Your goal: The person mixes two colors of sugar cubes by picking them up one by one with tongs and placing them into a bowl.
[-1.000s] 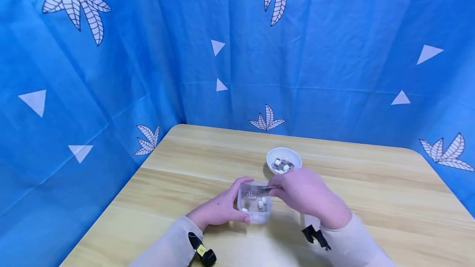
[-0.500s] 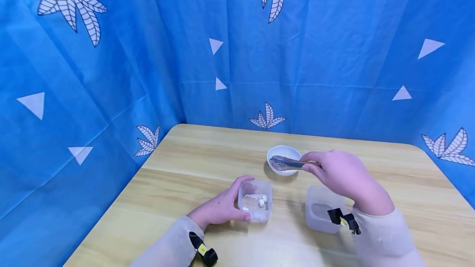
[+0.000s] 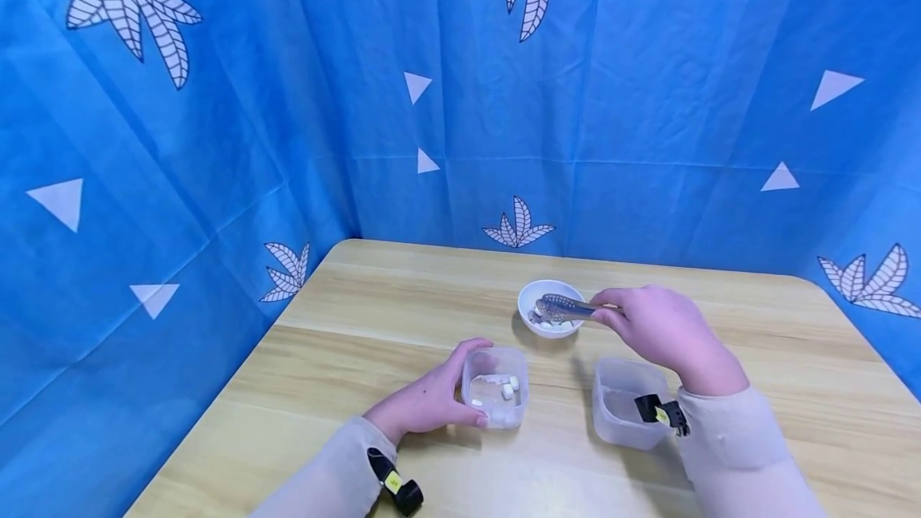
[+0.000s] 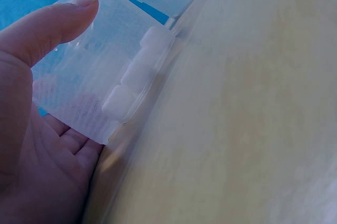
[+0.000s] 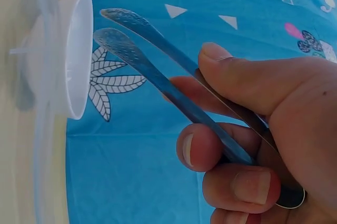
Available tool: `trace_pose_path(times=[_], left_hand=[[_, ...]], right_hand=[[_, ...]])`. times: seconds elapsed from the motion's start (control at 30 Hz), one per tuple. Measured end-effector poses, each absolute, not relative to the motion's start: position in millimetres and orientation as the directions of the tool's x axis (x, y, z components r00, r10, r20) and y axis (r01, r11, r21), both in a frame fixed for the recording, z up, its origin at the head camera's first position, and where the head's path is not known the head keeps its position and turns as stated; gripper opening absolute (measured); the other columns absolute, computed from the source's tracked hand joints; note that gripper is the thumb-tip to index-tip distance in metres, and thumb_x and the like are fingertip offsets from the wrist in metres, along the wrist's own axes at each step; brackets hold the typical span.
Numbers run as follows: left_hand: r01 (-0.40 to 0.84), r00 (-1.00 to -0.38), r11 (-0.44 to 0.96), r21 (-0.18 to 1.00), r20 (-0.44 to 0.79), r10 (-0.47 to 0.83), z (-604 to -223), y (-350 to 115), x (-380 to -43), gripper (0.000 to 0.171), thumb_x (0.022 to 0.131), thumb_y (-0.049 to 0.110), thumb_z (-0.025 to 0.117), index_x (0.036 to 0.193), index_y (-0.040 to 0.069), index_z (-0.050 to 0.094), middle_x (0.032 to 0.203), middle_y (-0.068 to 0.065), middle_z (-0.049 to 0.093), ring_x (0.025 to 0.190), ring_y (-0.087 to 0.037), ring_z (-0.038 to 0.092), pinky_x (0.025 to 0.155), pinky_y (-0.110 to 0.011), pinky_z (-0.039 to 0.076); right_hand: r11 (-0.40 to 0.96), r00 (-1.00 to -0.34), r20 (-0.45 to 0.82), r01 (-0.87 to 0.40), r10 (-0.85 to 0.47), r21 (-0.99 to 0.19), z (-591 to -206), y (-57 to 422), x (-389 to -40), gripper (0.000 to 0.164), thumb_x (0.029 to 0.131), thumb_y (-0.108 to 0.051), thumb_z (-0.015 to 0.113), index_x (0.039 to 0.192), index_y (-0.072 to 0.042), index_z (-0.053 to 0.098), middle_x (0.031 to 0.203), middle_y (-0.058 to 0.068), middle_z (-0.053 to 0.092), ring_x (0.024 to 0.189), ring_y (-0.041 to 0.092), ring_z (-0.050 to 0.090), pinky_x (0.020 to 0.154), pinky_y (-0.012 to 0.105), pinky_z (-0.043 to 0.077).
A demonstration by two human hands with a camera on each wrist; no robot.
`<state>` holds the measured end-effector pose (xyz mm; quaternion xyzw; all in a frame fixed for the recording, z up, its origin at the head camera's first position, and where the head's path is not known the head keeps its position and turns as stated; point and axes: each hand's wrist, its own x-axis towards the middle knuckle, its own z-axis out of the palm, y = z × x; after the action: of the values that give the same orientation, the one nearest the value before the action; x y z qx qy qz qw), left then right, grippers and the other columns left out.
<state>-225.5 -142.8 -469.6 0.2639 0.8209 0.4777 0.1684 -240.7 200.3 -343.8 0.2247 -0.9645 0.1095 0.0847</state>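
Note:
My left hand (image 3: 432,402) grips a clear square plastic container (image 3: 504,420), thumb on the near side and fingers round the far side. Several white cubes (image 3: 508,392) lie on its bottom; the left wrist view shows cubes (image 4: 138,74) through its wall. Between thumb and fingers of my right hand (image 3: 665,334) are metal tongs (image 3: 564,308), their textured tips a little apart over a white bowl (image 3: 552,288). In the right wrist view the tongs (image 5: 184,105) have nothing between the tips. White and greyish pieces in the bowl are partly hidden by the tongs.
A second clear plastic container (image 3: 624,432) stands below my right wrist, partly covered by the wrist camera. Everything rests on a wooden table (image 3: 388,302). A blue patterned curtain (image 3: 647,142) hangs behind and along the left side.
My right hand has moved the tongs from above the left container to the bowl at the back, and their tips have spread apart. The left hand keeps its hold on the container.

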Motion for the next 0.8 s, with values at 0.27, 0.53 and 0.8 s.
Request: trace_pose_path(times=[0.27, 0.53, 0.8], left_hand=[[0.264, -0.809, 0.407, 0.874, -0.029, 0.587, -467, -143, -223, 0.105, 0.076, 0.031, 0.087, 0.158, 0.029, 0.020, 0.151, -0.003, 0.042, 0.138, -0.024, 0.041, 0.113, -0.051, 0.031], [0.272, -0.806, 0.391, 0.879, -0.014, 0.592, -466, -141, -223, 0.103, 0.077, 0.029, 0.087, 0.155, 0.035, 0.020, 0.150, -0.005, 0.043, 0.134, -0.023, 0.045, 0.112, -0.048, 0.033], [0.280, -0.788, 0.361, 0.890, -0.001, 0.615, -469, -143, -223, 0.104, 0.079, 0.030, 0.087, 0.157, 0.028, 0.019, 0.145, 0.000, 0.047, 0.130, -0.018, 0.049, 0.110, -0.043, 0.036]], right_hand=[[0.833, -0.866, 0.184, -0.498, -0.465, -0.240, -335, 193, -233, 0.028, 0.097, -0.044, 0.066, 0.115, -0.024, 0.074, 0.084, -0.013, 0.067, 0.069, 0.010, 0.055, 0.061, 0.037, 0.046], [0.703, -0.742, 0.087, -0.661, -0.665, -0.261, -314, 167, -224, 0.019, 0.092, -0.038, 0.074, 0.108, -0.028, 0.075, 0.084, -0.021, 0.064, 0.070, 0.003, 0.054, 0.068, 0.033, 0.049], [0.647, -0.640, -0.097, -0.755, -0.762, -0.104, -300, 111, -241, 0.012, 0.079, -0.028, 0.084, 0.088, -0.032, 0.077, 0.082, -0.022, 0.062, 0.073, 0.004, 0.056, 0.068, 0.030, 0.050]])
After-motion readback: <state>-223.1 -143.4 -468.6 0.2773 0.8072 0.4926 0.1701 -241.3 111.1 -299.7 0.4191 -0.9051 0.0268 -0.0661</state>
